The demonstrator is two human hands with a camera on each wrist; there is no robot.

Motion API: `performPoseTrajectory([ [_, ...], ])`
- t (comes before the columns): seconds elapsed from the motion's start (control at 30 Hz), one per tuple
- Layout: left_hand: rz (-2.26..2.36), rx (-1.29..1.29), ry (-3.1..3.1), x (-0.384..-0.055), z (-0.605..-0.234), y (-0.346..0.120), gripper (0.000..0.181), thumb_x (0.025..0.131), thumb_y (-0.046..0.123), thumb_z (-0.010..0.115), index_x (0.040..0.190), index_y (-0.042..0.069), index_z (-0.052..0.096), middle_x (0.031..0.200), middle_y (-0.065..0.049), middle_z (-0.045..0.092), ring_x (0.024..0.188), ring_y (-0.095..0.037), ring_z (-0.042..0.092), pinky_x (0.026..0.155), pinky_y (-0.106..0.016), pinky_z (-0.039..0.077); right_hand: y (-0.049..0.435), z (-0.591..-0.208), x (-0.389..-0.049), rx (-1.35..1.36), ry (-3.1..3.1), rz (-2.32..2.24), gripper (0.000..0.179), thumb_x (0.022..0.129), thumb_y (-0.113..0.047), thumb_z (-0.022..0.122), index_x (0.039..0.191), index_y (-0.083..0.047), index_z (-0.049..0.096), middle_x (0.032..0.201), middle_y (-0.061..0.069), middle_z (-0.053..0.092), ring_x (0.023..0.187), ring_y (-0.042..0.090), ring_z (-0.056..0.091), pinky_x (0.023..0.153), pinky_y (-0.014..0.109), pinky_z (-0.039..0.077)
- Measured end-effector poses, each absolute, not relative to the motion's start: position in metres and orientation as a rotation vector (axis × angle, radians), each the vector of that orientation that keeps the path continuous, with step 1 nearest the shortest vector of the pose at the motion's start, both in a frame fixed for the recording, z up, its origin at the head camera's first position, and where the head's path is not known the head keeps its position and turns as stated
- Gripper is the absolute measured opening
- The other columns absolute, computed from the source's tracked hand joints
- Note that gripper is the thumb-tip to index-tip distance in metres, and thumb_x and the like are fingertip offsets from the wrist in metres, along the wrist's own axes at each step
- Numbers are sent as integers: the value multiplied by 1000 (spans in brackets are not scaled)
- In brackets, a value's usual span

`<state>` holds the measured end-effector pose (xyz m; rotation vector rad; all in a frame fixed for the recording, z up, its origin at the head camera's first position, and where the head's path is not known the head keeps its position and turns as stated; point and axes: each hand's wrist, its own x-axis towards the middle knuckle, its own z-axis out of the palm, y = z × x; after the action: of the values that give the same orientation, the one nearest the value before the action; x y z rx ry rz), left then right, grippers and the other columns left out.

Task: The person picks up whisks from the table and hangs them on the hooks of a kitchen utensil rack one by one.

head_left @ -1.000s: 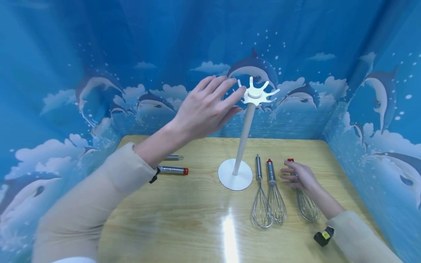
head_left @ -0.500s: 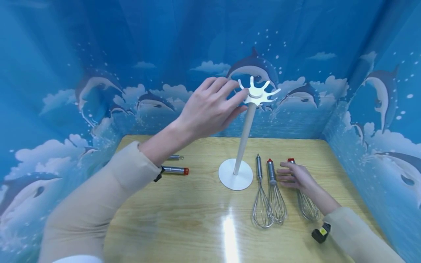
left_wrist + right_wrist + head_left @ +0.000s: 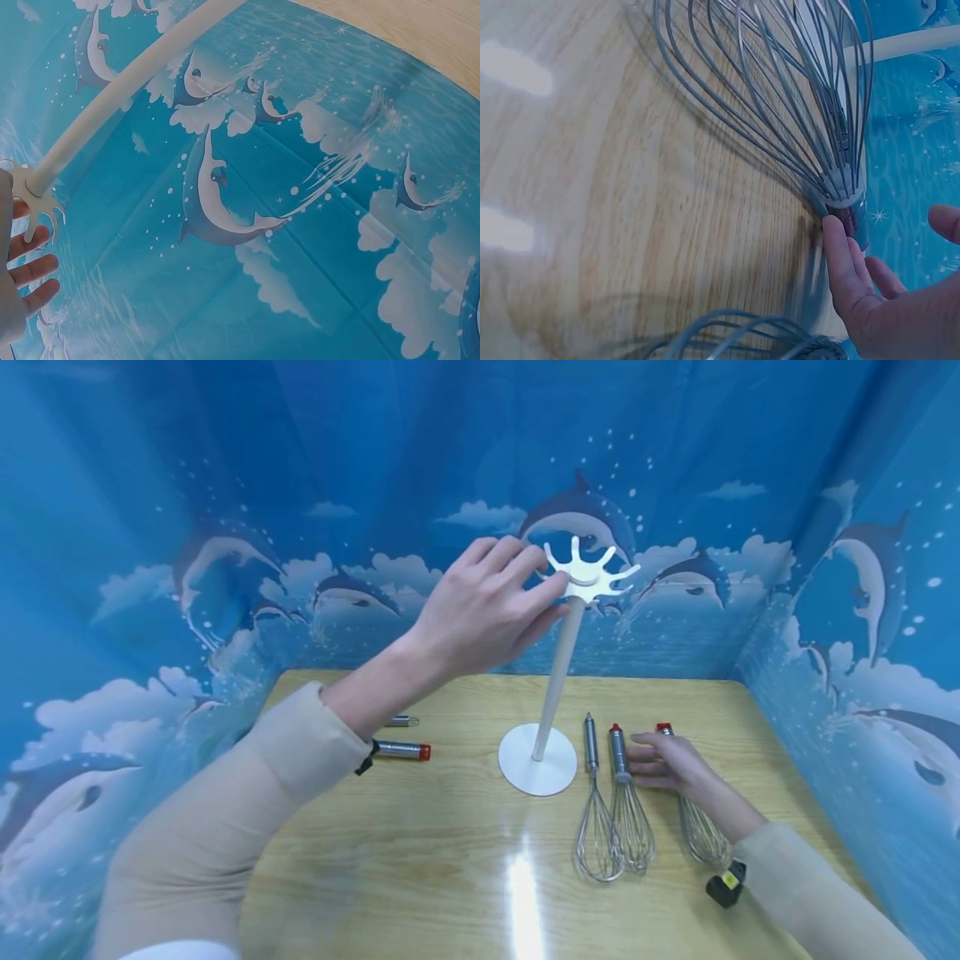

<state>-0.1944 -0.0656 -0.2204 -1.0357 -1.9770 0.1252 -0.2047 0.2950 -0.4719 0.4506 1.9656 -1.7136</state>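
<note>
My left hand [image 3: 487,602] is raised at the top of a white stand with a ring of curved hooks [image 3: 592,578]. Its index finger and thumb reach the left hooks, one above the other; whether they press on them is hard to tell. In the left wrist view its other fingers [image 3: 37,270] spread loosely beside the hook ring [image 3: 37,202]. My right hand [image 3: 671,764] is low over the table, fingertips beside the handle of the middle balloon whisk [image 3: 619,768], which has a red end. The right wrist view shows those straight fingers [image 3: 840,255] at the whisk's handle [image 3: 847,214], thumb apart.
A slimmer whisk [image 3: 592,810] lies left of the middle one. Another red-ended whisk [image 3: 701,835] lies partly under the right arm. Two metal handles [image 3: 403,750] show left of the stand's round base [image 3: 537,760]. Dolphin-print curtains [image 3: 360,460] enclose the wooden table [image 3: 420,860].
My left hand has shifted right, bringing its index finger and thumb to the hooks. My right hand has moved left from the rightmost whisk to the middle one. The whisks lie still.
</note>
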Motion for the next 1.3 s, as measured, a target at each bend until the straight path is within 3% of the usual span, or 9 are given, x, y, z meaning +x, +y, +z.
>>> performPoseTrajectory([
  [0.23,111,-1038,-1979,-195,-221,-65,35,111,40,50,120,15,73,113,-10,75,107,-29,70,98,-41,58,289,-475,-210,496,1993,-1671,67,104,-28,63,158,1,36,119,9,71,96,16,74,94,42,64],
  [0.33,102,-1042,-1982,-195,-222,-65,34,111,39,51,120,15,73,113,-10,75,106,-29,70,98,-41,59,287,-477,-213,528,2002,-1649,67,102,-29,66,156,0,40,121,10,67,96,17,73,93,42,64],
  [0.53,107,-1045,-1976,-196,-221,-63,34,111,39,50,119,15,73,111,-9,74,105,-28,70,97,-40,58,285,-479,-218,526,2004,-1613,72,102,-30,66,158,2,34,137,18,59,97,18,72,92,41,65],
  [0.67,128,-1042,-1971,-196,-221,-62,35,111,40,49,119,15,73,108,-9,74,103,-28,70,96,-40,59,285,-480,-219,513,2012,-1597,72,102,-30,66,159,2,34,138,18,59,96,16,71,89,39,65],
  [0.93,131,-1041,-1970,-196,-221,-63,35,112,40,49,119,15,73,109,-9,75,102,-28,70,96,-40,59,283,-484,-221,490,2064,-1510,74,101,-26,70,160,3,35,114,3,65,91,12,70,82,34,65],
  [1.3,119,-1039,-1960,-196,-223,-63,34,111,39,50,119,16,73,109,-8,75,101,-27,70,95,-39,59,280,-487,-224,529,2101,-1485,79,96,-17,76,160,2,34,101,1,68,85,13,71,79,33,66],
])
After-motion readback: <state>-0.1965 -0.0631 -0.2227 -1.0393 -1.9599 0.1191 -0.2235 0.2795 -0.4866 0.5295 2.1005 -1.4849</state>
